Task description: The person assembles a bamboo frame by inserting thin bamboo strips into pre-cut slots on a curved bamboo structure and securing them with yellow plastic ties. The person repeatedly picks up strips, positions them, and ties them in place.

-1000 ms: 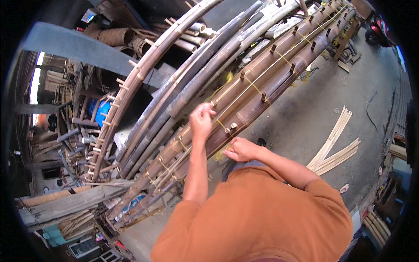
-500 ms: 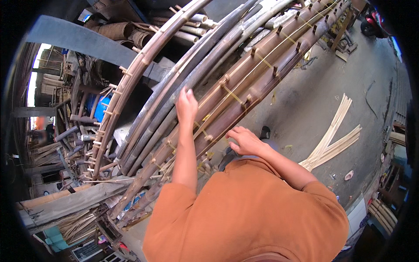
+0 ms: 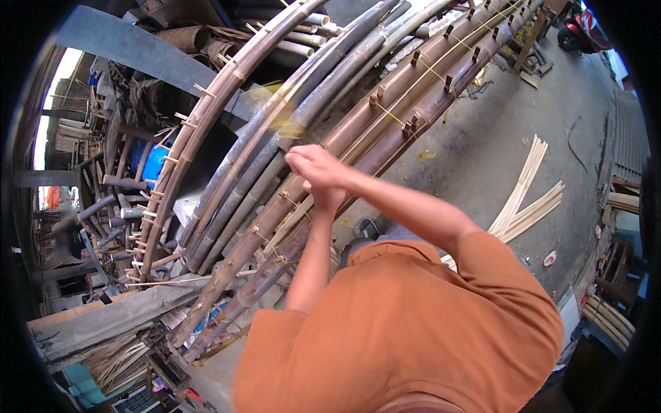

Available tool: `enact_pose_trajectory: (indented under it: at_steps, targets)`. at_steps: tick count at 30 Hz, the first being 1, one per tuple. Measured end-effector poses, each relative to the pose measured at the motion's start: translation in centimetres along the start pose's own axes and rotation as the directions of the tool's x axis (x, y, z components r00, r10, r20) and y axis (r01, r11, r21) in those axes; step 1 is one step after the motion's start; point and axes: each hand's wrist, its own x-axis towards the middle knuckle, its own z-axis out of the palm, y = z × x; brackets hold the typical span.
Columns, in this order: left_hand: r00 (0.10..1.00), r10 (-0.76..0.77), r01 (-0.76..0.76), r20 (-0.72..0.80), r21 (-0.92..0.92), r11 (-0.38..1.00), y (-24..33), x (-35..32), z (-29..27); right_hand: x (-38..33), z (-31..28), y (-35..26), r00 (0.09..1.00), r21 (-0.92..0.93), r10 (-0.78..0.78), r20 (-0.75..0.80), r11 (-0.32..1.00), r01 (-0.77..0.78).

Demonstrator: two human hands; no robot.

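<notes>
Over two long brown bamboo poles (image 3: pixel 329 146) lying side by side, both my hands meet. My right hand (image 3: pixel 313 165) is closed in a fist; whatever it may grip is hidden. Just below and partly behind it is my left hand (image 3: pixel 326 195), its fingers mostly covered. A yellow, motion-smeared shape (image 3: pixel 281 113) hangs beyond the fists; I cannot tell whether either hand holds it. Short dark pegs (image 3: pixel 414 58) stand up in rows along the poles. Thin yellow ties (image 3: pixel 432 71) cross between them, and a pale strip (image 3: pixel 289 230) lies between the poles near my left forearm.
Left of the poles lie several grey bamboo poles (image 3: pixel 275 155) and a curved, pegged bamboo piece (image 3: pixel 189 131). A concrete beam (image 3: pixel 117 323) runs at lower left. Pale split strips (image 3: pixel 516 206) rest on the floor at right. A red motorbike (image 3: pixel 582 33) stands far right.
My right hand has swung left and up across the poles and closed beside my left hand. My left hand has come lower and nearer. The yellow blur has appeared beyond them.
</notes>
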Motion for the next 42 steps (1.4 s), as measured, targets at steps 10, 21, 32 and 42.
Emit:
enact_pose_trajectory:
  at_steps: [10,21,32,42]
  targets:
    - [0.857,-0.300,0.288,0.419,0.094,0.953,4.1,2.7,-5.5,-3.0,-4.8,-4.2,0.983,0.041,-0.088,0.158,0.996,0.082]
    - [0.921,-0.321,0.388,0.219,-0.574,0.722,5.2,15.6,-5.8,-13.3,-4.4,9.3,0.930,-0.432,-0.167,0.329,0.849,0.306]
    - [0.903,-0.251,0.255,0.347,0.037,0.966,-0.1,13.1,-9.8,-17.1,3.3,6.9,0.974,-0.657,0.003,0.228,0.738,0.151]
    - [0.859,-0.309,0.272,0.409,0.146,0.951,-2.7,-3.9,-15.7,-11.7,12.8,2.1,0.742,0.793,0.501,-0.445,0.605,0.066]
